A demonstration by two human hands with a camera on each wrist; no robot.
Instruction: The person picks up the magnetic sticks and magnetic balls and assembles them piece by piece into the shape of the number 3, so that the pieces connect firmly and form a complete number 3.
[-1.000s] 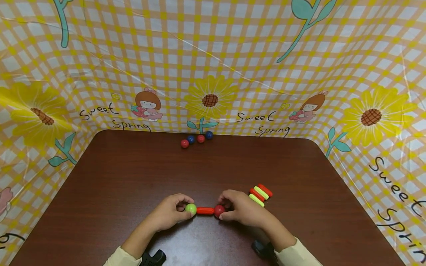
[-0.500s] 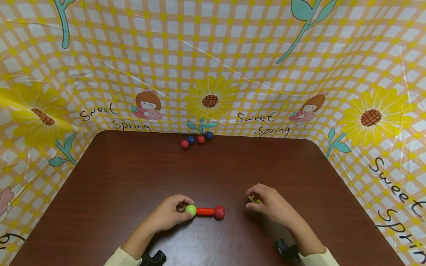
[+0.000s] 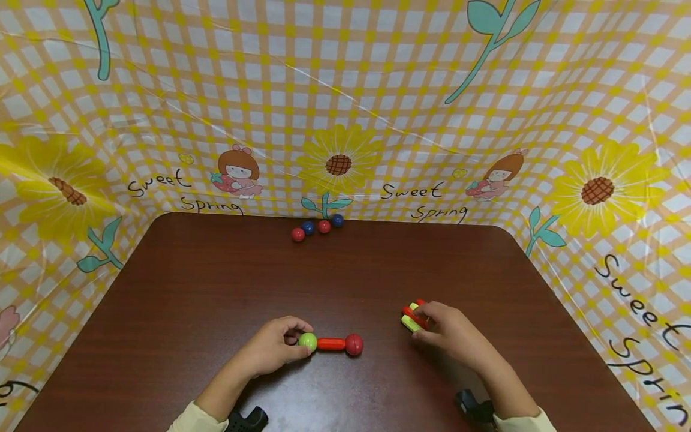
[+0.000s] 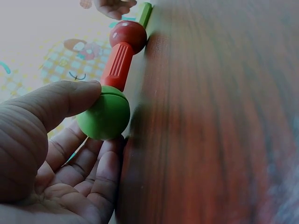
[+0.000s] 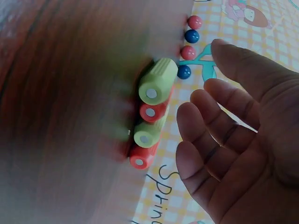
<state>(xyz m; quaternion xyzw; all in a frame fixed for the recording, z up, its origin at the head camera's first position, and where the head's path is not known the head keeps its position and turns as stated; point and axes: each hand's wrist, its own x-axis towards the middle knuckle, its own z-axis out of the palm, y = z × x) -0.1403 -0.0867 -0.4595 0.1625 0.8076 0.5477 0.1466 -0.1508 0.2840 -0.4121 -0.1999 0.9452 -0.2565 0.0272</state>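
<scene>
My left hand pinches a green ball between thumb and fingers, low over the brown table. A red ridged stick joins this ball to a dark red ball, making a dumbbell shape that lies crosswise. To the right, my right hand hovers beside a row of green and red sticks. The nearest green stick and a red stick show silvery round ends in the right wrist view. Nothing sits between the loosely bent right fingers there, and they look apart from the sticks.
Two red balls and two blue balls, one of them a red ball and another a blue ball, lie at the table's back edge. A checked, flower-printed cloth rises behind and at both sides of the table.
My right hand has left the dark red ball and gone right to the row of sticks, then drawn back slightly, uncovering more of them. The left hand stays on the green ball.
</scene>
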